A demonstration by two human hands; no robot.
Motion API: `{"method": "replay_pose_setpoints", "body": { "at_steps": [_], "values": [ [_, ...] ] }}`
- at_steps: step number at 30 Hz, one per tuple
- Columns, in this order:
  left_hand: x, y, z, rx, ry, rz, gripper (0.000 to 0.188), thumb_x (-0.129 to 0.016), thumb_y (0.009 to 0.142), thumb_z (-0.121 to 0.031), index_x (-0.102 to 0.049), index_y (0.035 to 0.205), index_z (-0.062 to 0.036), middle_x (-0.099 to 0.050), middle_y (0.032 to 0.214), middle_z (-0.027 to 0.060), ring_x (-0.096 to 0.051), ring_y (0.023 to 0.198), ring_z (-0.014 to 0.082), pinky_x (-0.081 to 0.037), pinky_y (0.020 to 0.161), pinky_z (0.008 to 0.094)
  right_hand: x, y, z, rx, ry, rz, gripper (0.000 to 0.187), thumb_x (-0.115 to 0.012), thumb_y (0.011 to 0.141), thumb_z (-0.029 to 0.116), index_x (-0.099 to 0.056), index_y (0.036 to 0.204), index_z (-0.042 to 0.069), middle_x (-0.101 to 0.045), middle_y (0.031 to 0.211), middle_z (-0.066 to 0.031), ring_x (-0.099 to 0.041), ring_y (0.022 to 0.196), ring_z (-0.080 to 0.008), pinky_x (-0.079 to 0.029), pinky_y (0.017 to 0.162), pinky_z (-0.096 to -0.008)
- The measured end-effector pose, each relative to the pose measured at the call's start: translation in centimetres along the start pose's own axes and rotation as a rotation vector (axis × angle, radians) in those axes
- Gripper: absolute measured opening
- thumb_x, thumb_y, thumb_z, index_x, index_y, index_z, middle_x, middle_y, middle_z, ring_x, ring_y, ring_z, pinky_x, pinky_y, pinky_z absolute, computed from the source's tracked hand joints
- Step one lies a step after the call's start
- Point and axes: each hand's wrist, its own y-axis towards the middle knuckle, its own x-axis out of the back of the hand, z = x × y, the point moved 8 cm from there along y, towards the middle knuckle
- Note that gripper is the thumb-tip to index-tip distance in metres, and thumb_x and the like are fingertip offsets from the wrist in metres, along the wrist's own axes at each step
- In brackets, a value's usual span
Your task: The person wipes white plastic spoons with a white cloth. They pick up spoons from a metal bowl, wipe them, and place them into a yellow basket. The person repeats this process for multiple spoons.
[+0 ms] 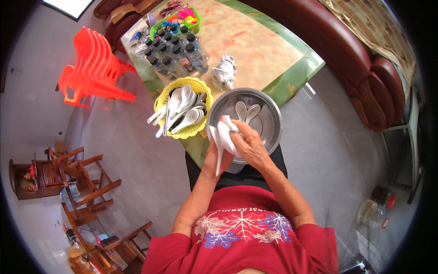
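Note:
Over the near side of a steel basin (pixel 275 130), my left hand (pixel 211 157) grips a white soup spoon (pixel 218 153), its handle pointing down toward my wrist. My right hand (pixel 251 145) presses a bunched white cloth (pixel 226 137) against the spoon. Two more white spoons (pixel 247 111) lie inside the basin. To the left of it stands a yellow scalloped basket (pixel 204 85), heaped with white spoons (pixel 185 102) and some dark-handled utensils. My left fingers are partly hidden by the cloth and spoon.
Behind the basket, several black-capped clear bottles (pixel 178 52) crowd the marble-patterned table (pixel 255 41). Beside them are a crumpled white cloth (pixel 225 72) and a green basket (pixel 197 25). Stacked red chairs (pixel 93 68) and wooden chairs (pixel 93 182) stand left; a brown sofa (pixel 328 41) lies right.

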Motion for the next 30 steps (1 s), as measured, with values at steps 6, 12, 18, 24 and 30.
{"method": "replay_pose_setpoints", "body": {
  "at_steps": [6, 12, 18, 24, 30],
  "values": [
    [2.4, 0.3, -1.7, -0.153, 0.257, -0.147, 0.070, -0.044, 0.088, -0.059, -0.025, 0.141, -0.0177, -0.040, 0.131, 0.0107, -0.046, 0.108, 0.0185, -0.045, 0.088, 0.0332, -3.8, -1.7, -1.8, 0.102, -0.207, 0.020, 0.029, -0.042, 0.085, 0.007, -0.053, 0.110, -0.001, -0.058, 0.093, -0.0232, -0.059, 0.084, -0.0360, -0.045, 0.073, -0.0421],
    [6.6, -1.2, -3.0, -0.043, 0.337, -0.567, 0.065, -0.042, 0.088, -0.060, -0.037, 0.131, -0.0103, -0.059, 0.088, 0.0101, -0.058, 0.064, 0.0181, -0.052, 0.060, 0.0313, -6.8, -5.0, -3.3, -0.029, -0.119, 0.350, 0.018, -0.048, 0.083, 0.015, -0.051, 0.081, -0.003, -0.055, 0.074, -0.0261, -0.055, 0.070, -0.0436, -0.043, 0.064, -0.0476],
    [12.2, -1.2, -8.1, -0.034, 0.764, -0.668, 0.030, -0.045, 0.089, -0.025, -0.035, 0.108, -0.0036, -0.054, 0.069, 0.0112, -0.048, 0.042, 0.0141, -0.041, 0.034, 0.0275, -7.3, -7.8, -3.9, -0.121, 0.017, 0.701, 0.038, -0.048, 0.089, 0.027, -0.056, 0.113, -0.001, -0.062, 0.085, -0.0112, -0.057, 0.073, -0.0164, -0.046, 0.065, -0.0306],
    [11.2, 1.1, -15.4, -0.469, 1.621, -0.610, 0.020, -0.051, 0.088, -0.016, -0.045, 0.102, -0.0012, -0.055, 0.093, 0.0105, -0.057, 0.064, 0.0187, -0.045, 0.042, 0.0303, -5.9, -7.1, -3.7, -0.234, 0.054, 0.597, 0.041, -0.048, 0.084, 0.026, -0.057, 0.112, -0.002, -0.063, 0.084, -0.0203, -0.062, 0.075, -0.0296, -0.047, 0.070, -0.0380],
    [8.2, 3.3, -15.8, -0.513, 2.167, -0.619, 0.015, -0.059, 0.083, -0.011, -0.057, 0.098, -0.0123, -0.050, 0.089, 0.0101, -0.056, 0.080, 0.0296, -0.046, 0.067, 0.0412, -5.1, -7.2, -4.4, -0.214, 0.033, 0.561, 0.038, -0.048, 0.085, 0.026, -0.058, 0.110, -0.002, -0.063, 0.085, -0.0182, -0.061, 0.076, -0.0267, -0.047, 0.071, -0.0361]
  ]
}}
